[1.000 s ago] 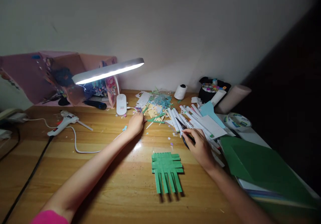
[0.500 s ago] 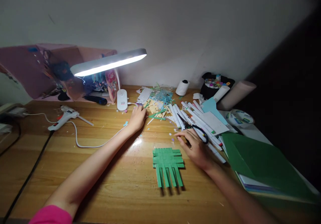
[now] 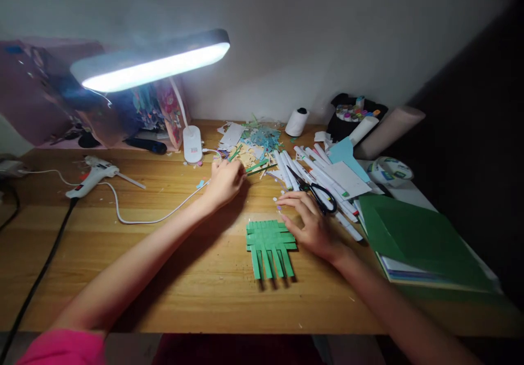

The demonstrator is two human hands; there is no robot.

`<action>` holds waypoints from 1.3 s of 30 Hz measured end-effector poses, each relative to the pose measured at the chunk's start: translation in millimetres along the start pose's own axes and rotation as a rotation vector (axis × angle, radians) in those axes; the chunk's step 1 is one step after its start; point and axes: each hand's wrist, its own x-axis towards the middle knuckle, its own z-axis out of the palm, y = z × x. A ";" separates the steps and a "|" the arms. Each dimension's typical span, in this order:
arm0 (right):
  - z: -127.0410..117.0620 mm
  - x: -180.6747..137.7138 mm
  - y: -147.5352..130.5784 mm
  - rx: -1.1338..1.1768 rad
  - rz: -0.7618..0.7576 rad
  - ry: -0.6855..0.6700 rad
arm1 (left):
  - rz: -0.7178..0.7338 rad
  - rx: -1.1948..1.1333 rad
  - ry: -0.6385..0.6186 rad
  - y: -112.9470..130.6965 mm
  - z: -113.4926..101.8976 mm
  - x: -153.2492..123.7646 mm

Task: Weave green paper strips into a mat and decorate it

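Observation:
My left hand (image 3: 228, 184) is closed at the near edge of a heap of paper scraps (image 3: 249, 155). A thin green paper strip (image 3: 262, 169) sticks out to the right from its fingertips. Fingers apart and holding nothing, my right hand (image 3: 311, 226) hovers just right of a woven green paper piece (image 3: 270, 237). That piece lies flat on the desk, its loose strips pointing toward me and to the sides. Beyond my right hand, black-handled scissors (image 3: 323, 198) rest, blades apart, on several white markers (image 3: 323, 177).
A lit desk lamp (image 3: 192, 144) stands at the back left, with a glue gun (image 3: 92, 177) and its cord nearer. Green paper sheets (image 3: 417, 239) are stacked at right, before a tape roll (image 3: 391, 171). A thread spool (image 3: 297, 122) and marker holder (image 3: 356, 117) stand behind.
My left hand has drawn slightly nearer and closed on a green strip from the scraps. My right hand's fingers have spread a little. The view has shifted, showing the desk's front edge.

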 end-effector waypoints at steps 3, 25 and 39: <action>2.8 -2.5 -5.9 -0.007 -0.044 -0.108 | 0.005 -0.078 -0.011 6.3 -3.2 -4.6; -4.3 -5.3 -17.9 0.027 0.255 -0.311 | 0.162 -0.225 -0.027 19.4 0.6 -74.7; -5.1 -15.9 -37.6 -0.156 -0.019 -0.532 | 0.190 -0.422 -0.338 33.5 -3.4 -121.0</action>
